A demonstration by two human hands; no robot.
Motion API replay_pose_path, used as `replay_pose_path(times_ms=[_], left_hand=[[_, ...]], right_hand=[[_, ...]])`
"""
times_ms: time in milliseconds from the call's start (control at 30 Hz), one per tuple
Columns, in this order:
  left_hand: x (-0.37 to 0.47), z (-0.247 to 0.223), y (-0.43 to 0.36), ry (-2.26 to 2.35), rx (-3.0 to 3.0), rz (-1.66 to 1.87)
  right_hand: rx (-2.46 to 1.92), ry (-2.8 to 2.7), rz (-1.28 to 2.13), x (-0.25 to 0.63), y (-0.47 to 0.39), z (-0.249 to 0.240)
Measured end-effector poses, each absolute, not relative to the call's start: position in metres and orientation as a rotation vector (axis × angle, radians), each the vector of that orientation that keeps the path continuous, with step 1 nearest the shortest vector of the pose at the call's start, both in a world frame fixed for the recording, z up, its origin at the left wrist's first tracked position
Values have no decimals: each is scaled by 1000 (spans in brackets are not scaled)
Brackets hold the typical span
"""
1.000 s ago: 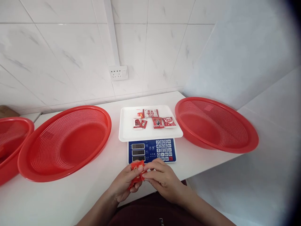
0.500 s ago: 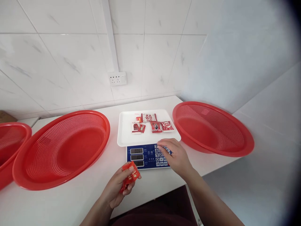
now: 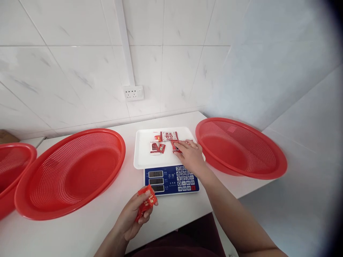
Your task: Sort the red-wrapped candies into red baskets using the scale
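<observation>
My left hand (image 3: 136,214) is closed around red candy packets (image 3: 147,202) in front of the scale's blue keypad panel (image 3: 171,180). On the scale's white tray (image 3: 142,159) lie several small packets: a red and white one (image 3: 169,136) at the back, a white and red one (image 3: 154,148) and a small red one (image 3: 162,148) at the left. My right hand (image 3: 189,153) reaches over the tray's right side, its fingers on a red packet (image 3: 174,145). The hand partly covers this packet and another beside it; whether the fingers grip is unclear.
A large red mesh basket (image 3: 93,167) stands left of the scale, with another red basket (image 3: 16,167) at the far left. To the right is a third red basket (image 3: 241,146). Behind the white table (image 3: 112,200) is a tiled wall with a socket (image 3: 134,93).
My right hand has moved forward from above the keypad onto the packets at the tray's right side. My left hand still holds the red packets, nearly unmoved. The view has shifted slightly.
</observation>
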State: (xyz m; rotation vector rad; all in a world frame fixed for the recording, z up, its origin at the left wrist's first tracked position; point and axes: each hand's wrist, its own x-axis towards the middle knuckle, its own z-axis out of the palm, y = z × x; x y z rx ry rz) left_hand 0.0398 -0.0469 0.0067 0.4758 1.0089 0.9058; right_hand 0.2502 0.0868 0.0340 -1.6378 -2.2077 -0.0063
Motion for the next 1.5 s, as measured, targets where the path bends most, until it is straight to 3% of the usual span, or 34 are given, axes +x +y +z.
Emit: replay_pose_path(times_ms=[500, 800, 1133, 1500], left_hand=[[38, 2, -47, 1005, 467, 928], [32, 1, -49, 1024, 453, 942], [38, 8, -47, 1037, 454, 920], [38, 9, -48, 1056, 421, 930]], right_hand=[[-1589, -2342, 103, 238, 85, 30], [-1662, -2188, 47, 275, 97, 34], [-1562, -2136, 286, 272, 98, 30], [-1327, -2283, 270, 240, 86, 49]])
